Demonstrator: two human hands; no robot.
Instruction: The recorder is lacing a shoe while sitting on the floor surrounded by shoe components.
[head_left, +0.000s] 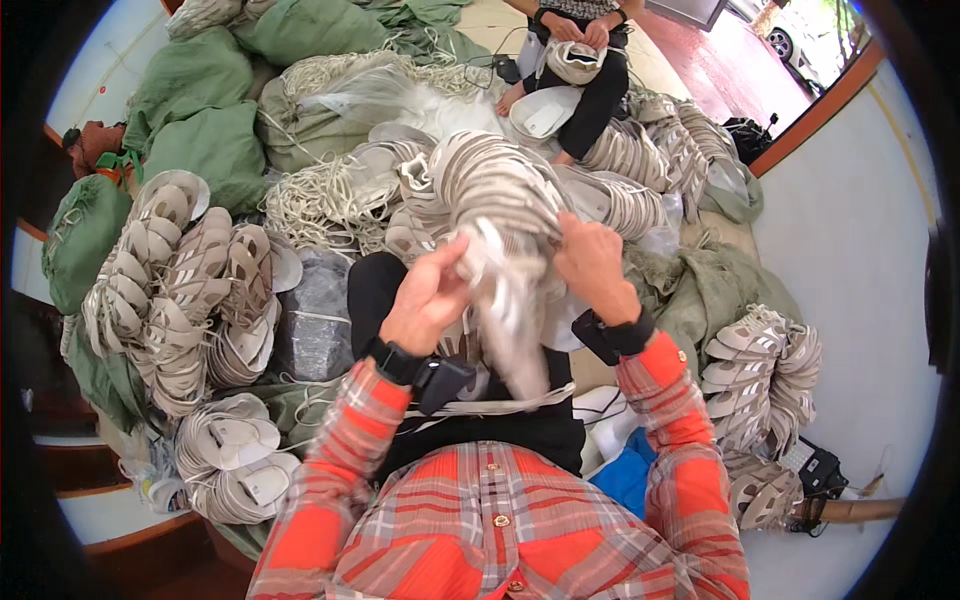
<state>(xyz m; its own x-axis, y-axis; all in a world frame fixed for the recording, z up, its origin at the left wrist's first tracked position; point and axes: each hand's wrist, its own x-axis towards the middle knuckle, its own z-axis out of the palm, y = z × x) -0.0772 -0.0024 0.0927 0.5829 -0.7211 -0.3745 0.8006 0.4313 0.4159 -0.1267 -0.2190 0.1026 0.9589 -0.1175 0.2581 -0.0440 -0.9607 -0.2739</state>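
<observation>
Fingers of the left hand (425,295) are grasping a limp, pale upper (512,330), which is hanging in a soft blur between it and the right hand (597,262). That one is clenching beside a stack (500,180); whether it is pinching anything, I cannot tell. The stack is curving away in ribbed, overlapping beige and white layers. Beyond, cream cords (325,205) are lying in a loose tangle, rumpled green sacks (208,145) are slumping at left, and fanned bundles (185,275) are resting on both sides. Opposite, a seated person (598,120) is holding a rounded, pale piece (576,66).
</observation>
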